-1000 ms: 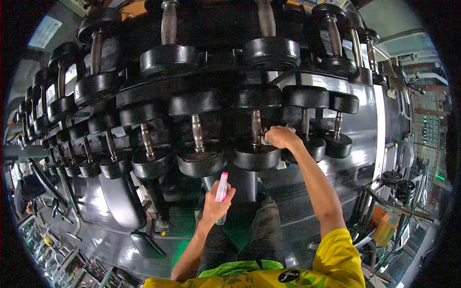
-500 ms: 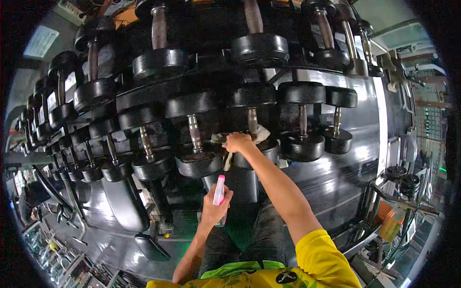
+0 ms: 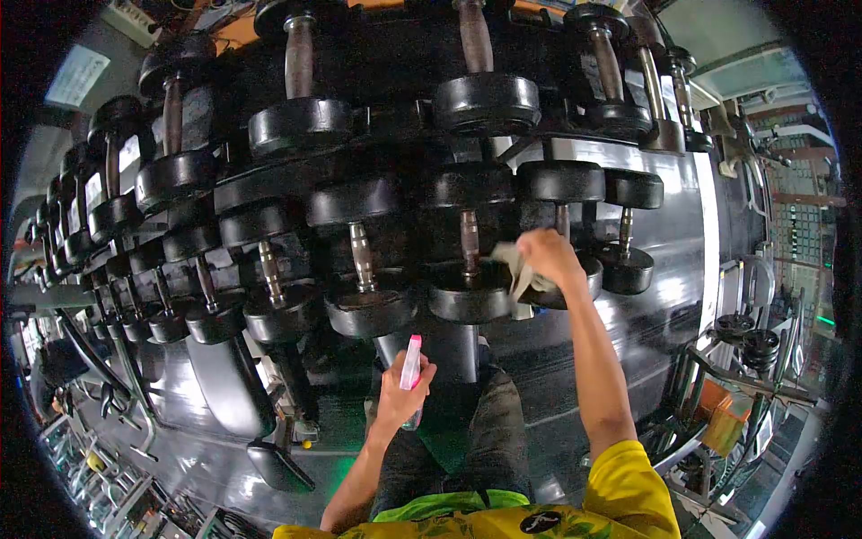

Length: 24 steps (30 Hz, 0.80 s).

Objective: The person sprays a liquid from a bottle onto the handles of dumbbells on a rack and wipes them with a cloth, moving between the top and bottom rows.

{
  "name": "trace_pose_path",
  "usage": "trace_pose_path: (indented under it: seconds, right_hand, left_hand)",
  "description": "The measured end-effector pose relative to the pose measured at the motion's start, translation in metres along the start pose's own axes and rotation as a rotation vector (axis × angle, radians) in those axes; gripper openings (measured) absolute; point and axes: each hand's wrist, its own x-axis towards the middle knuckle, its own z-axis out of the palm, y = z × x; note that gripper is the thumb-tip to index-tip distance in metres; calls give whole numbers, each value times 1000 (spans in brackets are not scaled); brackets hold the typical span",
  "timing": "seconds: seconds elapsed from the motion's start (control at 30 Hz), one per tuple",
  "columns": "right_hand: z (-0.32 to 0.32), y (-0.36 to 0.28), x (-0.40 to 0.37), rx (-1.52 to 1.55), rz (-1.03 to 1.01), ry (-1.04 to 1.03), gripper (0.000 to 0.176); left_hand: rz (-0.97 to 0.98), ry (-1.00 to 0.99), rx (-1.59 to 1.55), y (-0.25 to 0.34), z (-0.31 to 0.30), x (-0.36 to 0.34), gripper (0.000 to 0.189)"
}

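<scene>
My right hand is closed on a pale cloth, which hangs below the fingers and is a little blurred. It is over the front end of a black dumbbell on the lower rack row, partly hiding its handle and near head. Just left of the cloth lies another dumbbell with a bare metal handle. Low in front of my body, my left hand is wrapped round a spray bottle with a pink and white top. The bottle's lower part is mostly hidden by the hand.
More dumbbells fill the upper row and run off to the left. A padded bench stands at lower left. At right is a metal frame with weight plates. A shiny dark floor lies between.
My right hand has moved to the right with the cloth, from one lower-row dumbbell to its right-hand neighbour. My left hand has stayed nearly in place with the spray bottle.
</scene>
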Motion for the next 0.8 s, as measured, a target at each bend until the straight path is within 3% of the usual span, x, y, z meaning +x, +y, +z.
trace_pose_path:
  seconds: [0.07, 0.1, 0.17, 0.27, 0.37, 0.5, 0.63, 0.7, 0.77, 0.8]
  right_hand:
    - [29, 13, 28, 471, 142, 498, 21]
    - [40, 7, 36, 472, 139, 497, 21]
    - [67, -9, 51, 418, 9, 98, 23]
    - [78, -7, 76, 261, -80, -76, 26]
    - [64, -3, 72, 211, -114, -134, 27]
    - [61, -13, 62, 89, -140, 28, 22]
    - [29, -26, 35, -52, -139, -18, 20]
    - [5, -39, 23, 128, -194, -183, 16]
    - [-8, -65, 17, 278, -249, -188, 13]
    - [11, -73, 33, 402, -366, 43, 14]
  left_hand:
    - [26, 2, 2, -2, 1, 3, 16]
    - [47, 3, 8, -3, 1, 3, 17]
    - [37, 4, -7, -6, 2, 4, 17]
    - [28, 1, -12, -8, 0, 4, 17]
    - [11, -9, 5, -8, 2, 3, 17]
    - [24, 15, 4, -9, 2, 0, 16]
    - [58, 8, -7, -7, -2, 1, 16]
    - [6, 10, 65, 1, -3, 0, 16]
    - [8, 5, 44, -5, -4, 1, 16]
    - [16, 8, 29, -7, -5, 2, 16]
